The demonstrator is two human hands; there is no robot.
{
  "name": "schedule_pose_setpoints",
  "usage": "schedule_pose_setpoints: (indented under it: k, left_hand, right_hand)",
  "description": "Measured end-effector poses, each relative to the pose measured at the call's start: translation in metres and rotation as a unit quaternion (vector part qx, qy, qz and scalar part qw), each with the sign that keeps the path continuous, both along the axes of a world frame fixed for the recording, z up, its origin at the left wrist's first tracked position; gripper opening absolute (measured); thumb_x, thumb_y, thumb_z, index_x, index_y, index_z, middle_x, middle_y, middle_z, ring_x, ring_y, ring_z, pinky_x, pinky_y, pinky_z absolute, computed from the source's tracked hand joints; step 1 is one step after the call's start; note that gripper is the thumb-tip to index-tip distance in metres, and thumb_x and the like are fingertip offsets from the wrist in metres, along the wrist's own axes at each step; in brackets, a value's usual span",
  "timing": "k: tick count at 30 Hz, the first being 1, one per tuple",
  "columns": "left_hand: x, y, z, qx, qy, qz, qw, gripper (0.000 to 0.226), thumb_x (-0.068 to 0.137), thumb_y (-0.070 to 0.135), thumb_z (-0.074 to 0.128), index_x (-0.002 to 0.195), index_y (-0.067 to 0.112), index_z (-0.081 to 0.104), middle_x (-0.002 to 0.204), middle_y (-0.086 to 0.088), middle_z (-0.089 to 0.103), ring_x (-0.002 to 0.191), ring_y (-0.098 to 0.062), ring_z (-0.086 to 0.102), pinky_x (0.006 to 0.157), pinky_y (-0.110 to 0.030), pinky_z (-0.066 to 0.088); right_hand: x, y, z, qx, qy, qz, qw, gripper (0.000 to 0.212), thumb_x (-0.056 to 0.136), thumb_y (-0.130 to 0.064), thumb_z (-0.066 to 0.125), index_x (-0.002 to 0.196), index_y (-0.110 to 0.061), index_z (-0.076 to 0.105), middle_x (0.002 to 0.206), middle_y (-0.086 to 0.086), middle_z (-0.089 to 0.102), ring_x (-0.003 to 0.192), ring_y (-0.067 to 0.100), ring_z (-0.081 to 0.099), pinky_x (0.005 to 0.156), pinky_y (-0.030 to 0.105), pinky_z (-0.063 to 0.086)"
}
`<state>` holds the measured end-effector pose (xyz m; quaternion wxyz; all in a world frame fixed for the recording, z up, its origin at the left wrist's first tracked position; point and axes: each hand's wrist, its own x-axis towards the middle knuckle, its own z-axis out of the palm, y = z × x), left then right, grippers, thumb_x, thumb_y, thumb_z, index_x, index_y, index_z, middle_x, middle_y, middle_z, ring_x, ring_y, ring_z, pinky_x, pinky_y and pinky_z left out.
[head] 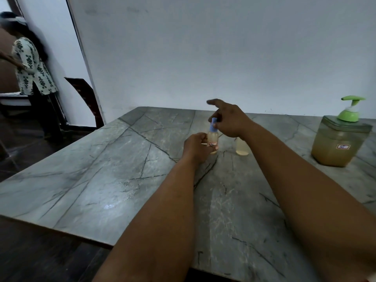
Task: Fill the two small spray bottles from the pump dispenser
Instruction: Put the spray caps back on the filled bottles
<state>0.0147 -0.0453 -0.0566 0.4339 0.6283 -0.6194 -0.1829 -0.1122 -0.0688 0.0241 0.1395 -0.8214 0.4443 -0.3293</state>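
Observation:
A small spray bottle (213, 139) with a blue spray top and pale yellow liquid stands on the grey marble table (122, 180). My left hand (196, 147) grips its body from the left. My right hand (228, 121) is at its blue top, thumb and fingers pinching it while the index finger points away. A second small bottle (242, 148) of pale liquid stands just to the right, its upper part hidden behind my right wrist. The pump dispenser (338, 143), a squarish jar of amber liquid with a green pump head, stands at the table's right.
A white wall runs behind the table. At the left, beyond the table's corner, stands a dark chair (85, 98). A person in a patterned top (30, 66) stands in the doorway at far left. The table's near edge runs along the lower left.

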Motion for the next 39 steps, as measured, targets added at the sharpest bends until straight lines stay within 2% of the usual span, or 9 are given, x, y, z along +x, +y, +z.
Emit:
schedule_pose_setpoints:
  k: [3, 6, 9, 11, 15, 20, 26, 34, 39]
  left_hand:
    - [-0.001, 0.0, 0.0, 0.001, 0.001, -0.004, 1.0, 0.039, 0.075, 0.028, 0.08, 0.108, 0.012, 0.068, 0.106, -0.003, 0.07, 0.097, -0.017, 0.063, 0.077, -0.023, 0.04]
    - [0.0, 0.0, 0.0, 0.001, 0.007, -0.006, 1.0, 0.043, 0.074, 0.027, 0.08, 0.113, 0.012, 0.067, 0.108, -0.003, 0.07, 0.099, -0.016, 0.063, 0.081, -0.024, 0.042]
    - [0.0, 0.0, 0.0, 0.004, 0.008, -0.008, 1.0, 0.044, 0.074, 0.027, 0.081, 0.113, 0.012, 0.067, 0.108, -0.003, 0.07, 0.098, -0.016, 0.062, 0.08, -0.023, 0.041]
    - [0.0, 0.0, 0.0, -0.001, 0.01, -0.005, 1.0, 0.043, 0.073, 0.028, 0.081, 0.111, 0.012, 0.068, 0.107, -0.003, 0.07, 0.098, -0.017, 0.063, 0.08, -0.023, 0.041]
    - [-0.002, 0.0, 0.0, 0.004, 0.0, 0.002, 1.0, 0.047, 0.074, 0.029, 0.081, 0.114, 0.01, 0.066, 0.108, -0.004, 0.069, 0.099, -0.018, 0.063, 0.077, -0.021, 0.038]
    - [-0.002, 0.003, 0.001, 0.006, 0.02, -0.001, 1.0, 0.045, 0.074, 0.024, 0.081, 0.113, 0.009, 0.064, 0.108, -0.004, 0.067, 0.098, -0.017, 0.061, 0.077, -0.021, 0.038]
    - [-0.003, 0.004, 0.004, 0.003, 0.007, -0.008, 1.0, 0.045, 0.075, 0.022, 0.08, 0.114, 0.008, 0.063, 0.105, -0.002, 0.064, 0.089, -0.01, 0.053, 0.074, -0.019, 0.035]
    - [-0.001, 0.0, 0.001, 0.006, -0.001, -0.009, 1.0, 0.034, 0.076, 0.023, 0.079, 0.103, 0.012, 0.063, 0.097, 0.003, 0.062, 0.084, -0.01, 0.053, 0.056, -0.008, 0.031]
    - [-0.002, 0.002, 0.001, 0.017, 0.013, 0.003, 1.0, 0.045, 0.072, 0.031, 0.082, 0.107, 0.01, 0.063, 0.103, -0.002, 0.068, 0.092, -0.017, 0.063, 0.069, -0.02, 0.04]
  right_hand:
    - [0.005, 0.0, -0.011, -0.057, -0.007, -0.066, 0.996, 0.057, 0.078, -0.022, 0.076, 0.127, -0.016, 0.047, 0.087, 0.004, 0.064, 0.083, 0.017, 0.063, 0.072, 0.024, 0.044]
    - [-0.002, -0.003, -0.007, -0.072, -0.011, -0.099, 0.992, 0.064, 0.077, -0.04, 0.075, 0.128, -0.013, 0.046, 0.096, 0.008, 0.064, 0.09, 0.02, 0.059, 0.077, 0.029, 0.045]
    - [-0.01, 0.0, 0.005, -0.015, -0.013, -0.013, 1.0, 0.066, 0.082, -0.022, 0.073, 0.139, -0.018, 0.04, 0.12, 0.009, 0.06, 0.11, 0.02, 0.057, 0.092, 0.029, 0.045]
    - [-0.008, 0.005, 0.006, 0.003, 0.028, 0.028, 0.999, 0.058, 0.081, -0.007, 0.072, 0.133, -0.019, 0.049, 0.117, 0.008, 0.062, 0.107, 0.018, 0.06, 0.094, 0.03, 0.048]
    - [0.002, 0.004, -0.006, -0.04, 0.068, -0.002, 0.997, 0.023, 0.083, 0.005, 0.063, 0.1, -0.009, 0.069, 0.093, 0.004, 0.062, 0.076, 0.009, 0.059, 0.068, 0.018, 0.047]
    - [0.004, 0.002, -0.008, -0.035, 0.047, -0.013, 0.998, 0.027, 0.086, 0.002, 0.064, 0.111, -0.007, 0.061, 0.094, 0.003, 0.058, 0.066, -0.002, 0.052, 0.051, 0.001, 0.036]
    - [0.001, 0.0, -0.008, -0.06, 0.076, -0.045, 0.994, 0.029, 0.076, -0.012, 0.078, 0.101, -0.007, 0.064, 0.105, 0.009, 0.066, 0.092, 0.018, 0.06, 0.073, 0.023, 0.044]
    - [0.004, 0.004, -0.006, -0.04, 0.072, -0.052, 0.995, 0.04, 0.076, -0.016, 0.079, 0.11, -0.007, 0.06, 0.111, 0.011, 0.065, 0.095, 0.021, 0.061, 0.077, 0.026, 0.047]
    - [-0.006, 0.015, 0.015, -0.023, 0.008, -0.066, 0.998, 0.044, 0.08, -0.02, 0.075, 0.119, -0.011, 0.057, 0.106, 0.009, 0.065, 0.086, 0.014, 0.056, 0.075, 0.02, 0.04]
